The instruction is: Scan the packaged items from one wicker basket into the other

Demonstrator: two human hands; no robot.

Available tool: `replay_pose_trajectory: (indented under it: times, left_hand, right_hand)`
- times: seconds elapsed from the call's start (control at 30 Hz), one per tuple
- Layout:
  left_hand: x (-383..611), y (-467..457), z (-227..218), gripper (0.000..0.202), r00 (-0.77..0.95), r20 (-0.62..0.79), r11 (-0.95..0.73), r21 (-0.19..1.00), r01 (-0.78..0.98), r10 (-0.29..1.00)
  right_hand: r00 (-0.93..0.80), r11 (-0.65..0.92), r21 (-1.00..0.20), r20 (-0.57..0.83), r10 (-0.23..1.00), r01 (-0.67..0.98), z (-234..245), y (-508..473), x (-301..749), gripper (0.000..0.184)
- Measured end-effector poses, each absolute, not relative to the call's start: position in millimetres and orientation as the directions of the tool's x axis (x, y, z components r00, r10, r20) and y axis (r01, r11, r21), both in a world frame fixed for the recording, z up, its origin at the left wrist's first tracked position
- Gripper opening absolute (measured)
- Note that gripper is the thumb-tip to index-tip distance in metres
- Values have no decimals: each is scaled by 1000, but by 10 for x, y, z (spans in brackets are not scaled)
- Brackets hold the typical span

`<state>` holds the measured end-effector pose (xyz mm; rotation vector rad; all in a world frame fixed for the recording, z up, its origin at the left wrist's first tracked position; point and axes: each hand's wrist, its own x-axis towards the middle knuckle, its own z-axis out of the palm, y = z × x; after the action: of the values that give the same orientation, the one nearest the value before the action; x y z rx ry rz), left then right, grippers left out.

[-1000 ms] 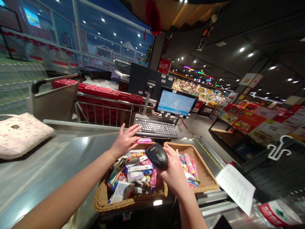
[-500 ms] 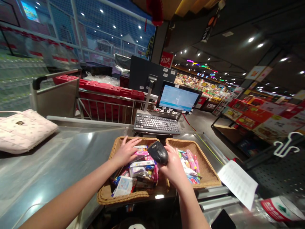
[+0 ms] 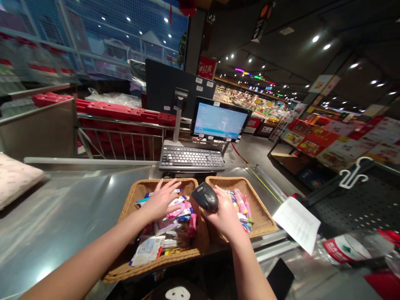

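Note:
My right hand (image 3: 224, 210) is wrapped round a black barcode scanner (image 3: 205, 196), holding it above the gap between two wicker baskets. Fingers apart, my left hand (image 3: 161, 202) reaches over the left wicker basket (image 3: 125, 273) and its small packaged goods (image 3: 175, 216); whether the fingertips touch them I cannot tell. In that basket lies a flat white and blue packet (image 3: 148, 250) near the front. The right wicker basket (image 3: 262, 212) holds pink and other colourful slim items (image 3: 240, 202), partly covered by my right hand.
Behind the baskets stand a keyboard (image 3: 192, 159) and a lit screen (image 3: 220, 121). A pale bag (image 3: 17, 179) lies at the left on the metal counter (image 3: 71, 208). At the right are a printed paper sheet (image 3: 298, 223), a bottle (image 3: 345, 248) and a white hanger (image 3: 353, 173).
The view has swung slightly right. The left basket appears shifted toward me, and its goods lie differently under my left hand. The scanner stays in my right hand.

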<state>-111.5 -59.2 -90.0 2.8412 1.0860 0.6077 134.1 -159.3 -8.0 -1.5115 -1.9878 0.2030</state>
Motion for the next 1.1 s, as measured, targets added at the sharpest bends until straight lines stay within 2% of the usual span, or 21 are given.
replay_pose_trajectory:
  times: [0.13, 0.33, 0.7, 0.87, 1.0, 1.1]
  left_hand:
    - [-796, -547, -785, 25, 702, 372, -790, 185, 585, 607]
    - [-224, -510, -765, 16, 762, 382, -852, 201, 484, 523]
    - [994, -512, -810, 17, 879, 290, -918, 238, 317, 378]
    - [1572, -541, -914, 13, 916, 166, -918, 228, 326, 366]
    - [1940, -569, -1134, 23, 938, 117, -934, 195, 301, 326]
    - [2175, -587, -1355, 40, 937, 181, -949, 164, 269, 297]
  right_hand:
    - [-114, 304, -443, 406, 907, 843, -24, -1620, 1637, 36]
    - [48, 124, -411, 384, 922, 903, 74, -1727, 2216, 41]
    - [150, 30, -384, 430, 890, 923, 236, -1841, 3006, 45]
    - [164, 22, -396, 430, 888, 918, 183, -1828, 3218, 39]
    - [161, 29, -395, 438, 884, 918, 120, -1815, 3390, 40]
    - [162, 30, -405, 430, 888, 914, 85, -1802, 3510, 41]
